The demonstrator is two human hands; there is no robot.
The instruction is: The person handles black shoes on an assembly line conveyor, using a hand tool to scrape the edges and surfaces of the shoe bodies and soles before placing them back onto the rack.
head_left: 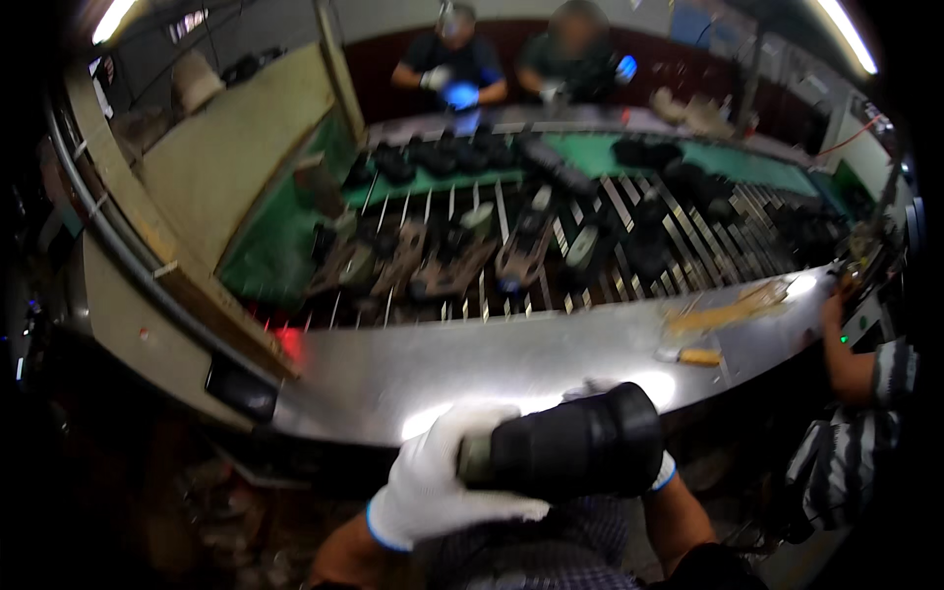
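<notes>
Just in front of my body, over the near edge of the metal counter, I hold a black shoe (570,447) lying on its side, blurred by motion. My left hand (428,482), in a white knitted glove with a blue cuff, is closed round its olive-green end, with the thumb on the near side. Behind the shoe's wide dark end is my right hand (666,472); only a bit of glove and blue cuff shows there, and its fingers are mostly hidden.
Beyond the steel counter (472,359) runs a slatted conveyor (472,305) bearing several brown and black shoes (526,251). A yellow-handled tool (693,356) lies on the counter's right. Two people stand across the line; a person's arm (846,359) reaches in at right. A wooden frame (167,236) bounds the left.
</notes>
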